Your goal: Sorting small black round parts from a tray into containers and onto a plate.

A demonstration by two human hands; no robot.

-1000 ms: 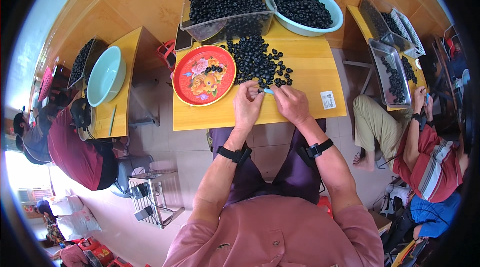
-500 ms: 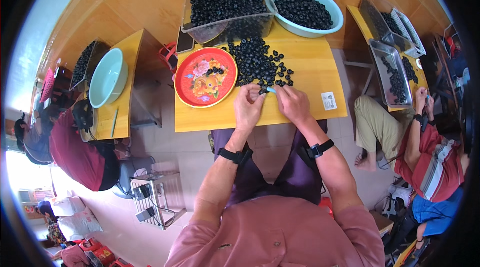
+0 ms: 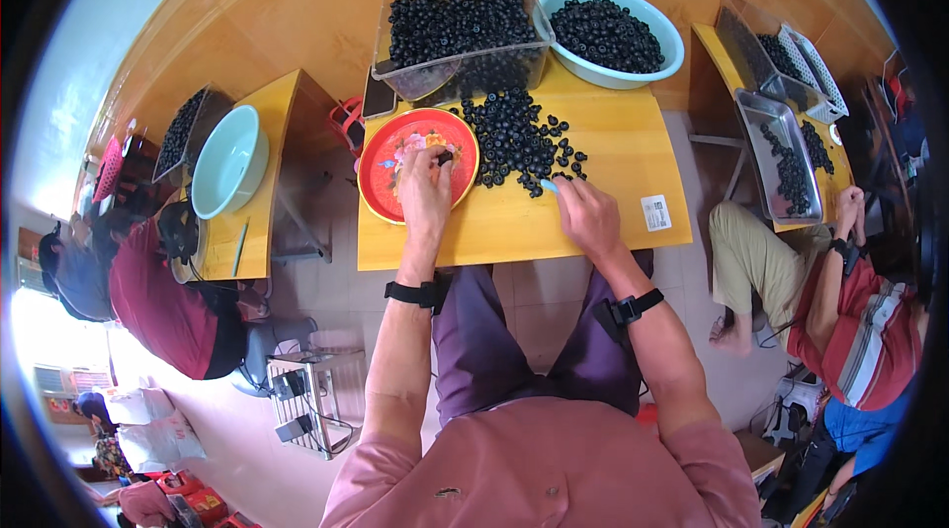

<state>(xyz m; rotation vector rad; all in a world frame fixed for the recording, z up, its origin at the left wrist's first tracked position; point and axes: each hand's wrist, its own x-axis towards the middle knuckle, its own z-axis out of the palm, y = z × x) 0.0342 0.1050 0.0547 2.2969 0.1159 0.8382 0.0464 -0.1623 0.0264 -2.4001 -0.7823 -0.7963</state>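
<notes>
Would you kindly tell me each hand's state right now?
Left hand: over the red tray; grip cannot be told.
Right hand: closed, holding a light blue tool.

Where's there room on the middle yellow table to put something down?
One bare patch lies between the loose black pieces, blue bowl and white label; another between red tray and right hand. Crowded: the back, with clear bin and blue bowl.

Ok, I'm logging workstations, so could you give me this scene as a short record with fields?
Left hand: over the red tray; whether it grips a dark piece is unclear
Right hand: pinching a slim light-blue object near the loose dark pieces
Containers: clear bin and light-blue basin, both holding many similar pieces
Surface: yellow table, white label near its right edge
</notes>
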